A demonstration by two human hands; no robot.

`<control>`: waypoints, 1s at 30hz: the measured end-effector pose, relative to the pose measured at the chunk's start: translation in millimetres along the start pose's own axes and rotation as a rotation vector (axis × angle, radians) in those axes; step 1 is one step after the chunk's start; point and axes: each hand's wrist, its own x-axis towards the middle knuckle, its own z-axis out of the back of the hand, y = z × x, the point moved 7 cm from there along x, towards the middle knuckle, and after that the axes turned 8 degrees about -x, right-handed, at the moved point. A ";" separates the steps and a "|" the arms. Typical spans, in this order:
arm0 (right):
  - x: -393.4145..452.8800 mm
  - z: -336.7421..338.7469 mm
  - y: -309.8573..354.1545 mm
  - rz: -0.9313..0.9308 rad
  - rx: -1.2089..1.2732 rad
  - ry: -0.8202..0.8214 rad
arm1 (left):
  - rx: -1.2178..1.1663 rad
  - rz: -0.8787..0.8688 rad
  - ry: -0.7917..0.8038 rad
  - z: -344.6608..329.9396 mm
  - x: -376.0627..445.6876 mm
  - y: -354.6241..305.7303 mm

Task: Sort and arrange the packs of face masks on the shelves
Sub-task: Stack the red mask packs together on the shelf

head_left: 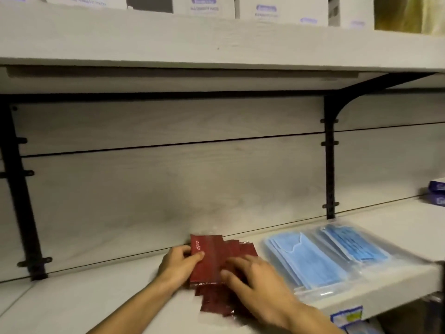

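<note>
Several dark red mask packs (pixel 212 259) lie fanned out on the grey shelf board (pixel 96 297), close to the back panel. My left hand (pixel 177 263) grips the left edge of the top red pack, thumb over its face. My right hand (pixel 255 280) lies flat on the red pile with its fingers spread and straight. To the right, two stacks of blue masks in clear plastic packs (pixel 305 261) (pixel 354 244) lie side by side on the same board.
An upper shelf (pixel 216 44) carries white boxes with purple labels (pixel 203 7). Black brackets (pixel 330 165) stand against the back panel at left and right. Purple boxes (pixel 437 194) sit at the far right. A blue price tag (pixel 346 314) hangs on the shelf's front edge.
</note>
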 end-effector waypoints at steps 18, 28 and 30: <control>34.1 -38.7 14.2 -0.002 -0.156 0.251 | -0.226 0.276 -0.069 73.1 -28.8 39.1; 14.0 -23.6 28.0 0.152 -0.307 0.267 | -0.290 0.274 -0.049 93.6 -37.0 49.5; 16.7 -15.7 32.2 0.144 -0.327 0.230 | -0.306 0.265 -0.053 96.4 -36.8 50.0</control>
